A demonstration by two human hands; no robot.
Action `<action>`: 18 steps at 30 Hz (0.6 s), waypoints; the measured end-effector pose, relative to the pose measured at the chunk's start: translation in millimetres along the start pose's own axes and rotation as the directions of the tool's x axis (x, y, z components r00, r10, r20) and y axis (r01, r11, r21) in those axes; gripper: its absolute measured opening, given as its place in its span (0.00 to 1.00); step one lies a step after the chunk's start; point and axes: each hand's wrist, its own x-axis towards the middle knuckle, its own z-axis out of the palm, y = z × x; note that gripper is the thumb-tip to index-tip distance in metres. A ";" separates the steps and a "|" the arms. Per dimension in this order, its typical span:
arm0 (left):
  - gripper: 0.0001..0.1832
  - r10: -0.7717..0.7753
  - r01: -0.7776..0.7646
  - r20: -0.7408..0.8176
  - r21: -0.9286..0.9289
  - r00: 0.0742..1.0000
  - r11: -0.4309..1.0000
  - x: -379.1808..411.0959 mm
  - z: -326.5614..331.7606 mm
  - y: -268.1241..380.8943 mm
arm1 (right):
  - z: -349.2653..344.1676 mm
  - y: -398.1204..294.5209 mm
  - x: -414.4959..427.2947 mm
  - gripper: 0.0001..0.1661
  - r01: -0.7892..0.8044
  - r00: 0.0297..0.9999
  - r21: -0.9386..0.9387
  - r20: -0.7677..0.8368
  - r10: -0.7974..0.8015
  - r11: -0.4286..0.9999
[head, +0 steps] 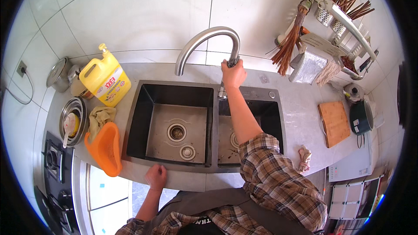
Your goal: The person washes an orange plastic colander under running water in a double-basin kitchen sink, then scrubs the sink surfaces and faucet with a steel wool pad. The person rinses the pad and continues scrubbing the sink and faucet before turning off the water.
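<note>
My right hand [234,74] is closed around a dark metallic scrubber [233,61], pressed against the upright neck of the steel gooseneck faucet [209,32]. The faucet rises behind the double-bowl sink [215,127], its spout hanging over the rear rim. Bits of debris lie in both bowls. A round drain stopper [187,152] sits on the floor of the left bowl. My left hand [156,177] rests loosely closed at the counter's front edge, just before the left bowl, and no object shows in it.
Left of the sink stand a yellow detergent jug [109,83], an orange plastic basket [106,150], a cloth [101,117] and nested metal bowls [73,104]. To the right are a crumpled rag [304,158], a wooden cutting board [334,122] and a wall rack [349,23] with chopsticks.
</note>
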 end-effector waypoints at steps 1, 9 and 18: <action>0.11 -0.003 0.003 -0.001 -0.003 1.000 1.000 -0.3 -1.6 0.5 | 8.4 12.1 -12.1 0.22 -0.030 0.999 -0.054 0.012 0.031 0.998; 0.11 -0.017 0.018 -0.014 0.035 1.000 0.999 0.3 -3.5 0.5 | 7.6 16.5 -0.9 0.19 0.024 0.992 -0.151 0.130 -0.004 0.988; 0.11 -0.030 0.030 -0.017 0.003 0.999 1.000 -2.9 -4.6 3.2 | -60.9 -87.6 67.8 0.14 0.647 0.730 -0.143 -0.169 -0.662 0.749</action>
